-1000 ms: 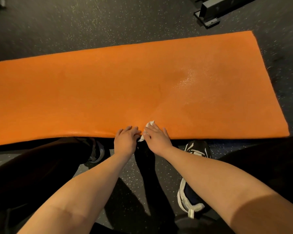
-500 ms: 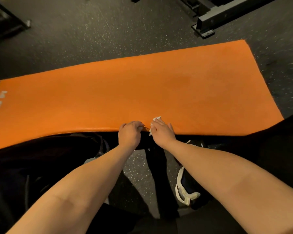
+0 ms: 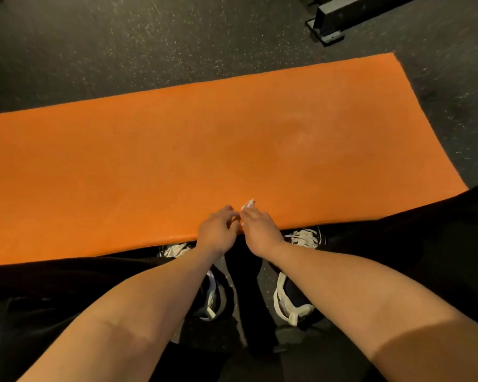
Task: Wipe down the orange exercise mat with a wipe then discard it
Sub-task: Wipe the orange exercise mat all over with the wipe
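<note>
The orange exercise mat (image 3: 177, 150) lies flat across the dark speckled floor, with a faint damp sheen right of its middle. My two hands meet at its near edge. My right hand (image 3: 260, 230) holds a small white wipe (image 3: 248, 204), whose tip pokes out past the fingers. My left hand (image 3: 217, 230) sits right beside it, its fingers curled at the mat's edge and touching the wipe. Most of the wipe is hidden between the hands.
My two shoes (image 3: 295, 296) stand on the floor just short of the mat, with my dark trouser legs to either side. A dark metal equipment base (image 3: 331, 20) sits on the floor beyond the mat's far right corner.
Both hands have stayed together at the mat's near edge with the wipe. The view has shifted, so the mat's left end with its white print is out of frame now.
</note>
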`<state>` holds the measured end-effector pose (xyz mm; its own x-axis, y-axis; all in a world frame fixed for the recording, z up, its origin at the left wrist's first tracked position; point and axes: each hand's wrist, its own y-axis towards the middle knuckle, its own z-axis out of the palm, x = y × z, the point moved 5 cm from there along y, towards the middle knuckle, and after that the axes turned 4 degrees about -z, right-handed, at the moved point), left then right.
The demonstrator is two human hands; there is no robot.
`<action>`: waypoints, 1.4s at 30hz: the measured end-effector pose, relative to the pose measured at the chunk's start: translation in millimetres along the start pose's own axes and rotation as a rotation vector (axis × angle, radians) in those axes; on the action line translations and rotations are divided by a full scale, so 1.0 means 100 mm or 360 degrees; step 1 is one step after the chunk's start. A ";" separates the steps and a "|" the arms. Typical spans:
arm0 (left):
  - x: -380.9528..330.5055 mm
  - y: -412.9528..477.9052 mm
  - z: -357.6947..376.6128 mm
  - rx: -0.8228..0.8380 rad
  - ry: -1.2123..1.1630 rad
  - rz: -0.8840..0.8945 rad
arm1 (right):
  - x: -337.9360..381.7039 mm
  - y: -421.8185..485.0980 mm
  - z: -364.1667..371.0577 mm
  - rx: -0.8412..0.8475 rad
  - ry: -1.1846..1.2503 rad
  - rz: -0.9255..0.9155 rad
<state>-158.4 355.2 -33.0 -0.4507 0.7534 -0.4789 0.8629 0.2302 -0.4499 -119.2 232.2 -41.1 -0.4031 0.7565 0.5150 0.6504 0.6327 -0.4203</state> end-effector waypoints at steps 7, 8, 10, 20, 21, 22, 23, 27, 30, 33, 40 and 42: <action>0.13 0.05 0.14 0.0071 0.0410 -0.0225 | -0.49 0.19 -0.20 -0.0057 -0.0205 0.0452; 0.16 0.05 0.16 0.0060 0.0389 -0.0210 | -0.58 0.22 -0.28 -0.0099 -0.0192 0.0611; 0.20 0.10 0.20 0.0057 0.0314 -0.0244 | -0.64 0.30 -0.30 -0.0134 -0.0194 0.0736; 0.23 0.34 0.22 -0.0084 0.0348 -0.0420 | -0.18 0.69 0.08 0.0167 -0.0333 -0.0139; 0.23 0.35 0.21 -0.0117 0.0366 -0.0425 | -0.30 0.71 -0.01 0.0115 -0.0375 -0.0059; 0.24 0.36 0.21 -0.0145 0.0381 -0.0431 | -0.43 0.73 -0.11 0.0045 -0.0372 0.0097; 0.23 0.37 0.21 -0.0165 0.0386 -0.0434 | -0.54 0.74 -0.22 -0.0043 -0.0343 0.0273; 0.21 0.40 0.18 -0.0192 0.0319 -0.0477 | -0.43 0.72 -0.27 -0.0151 -0.0248 0.0435; 0.22 0.39 0.17 -0.0160 0.0222 -0.0488 | -0.03 0.67 -0.03 0.0022 -0.0211 0.0005; 0.22 0.35 0.17 -0.0102 0.0191 -0.0459 | -0.04 0.66 0.05 0.0130 -0.0376 -0.0217; 0.16 0.30 0.19 0.0087 0.0369 -0.0412 | -0.61 0.58 -0.41 -0.0052 -0.0337 0.0507; 0.14 0.30 0.20 0.0119 0.0363 -0.0437 | -0.46 0.54 -0.33 -0.0012 -0.0256 0.0492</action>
<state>-143.3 360.4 -68.2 -0.5934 0.7897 -0.1560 0.6939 0.4035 -0.5964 -44.6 226.2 -62.6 -0.2821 0.9290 0.2394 0.7620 0.3686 -0.5324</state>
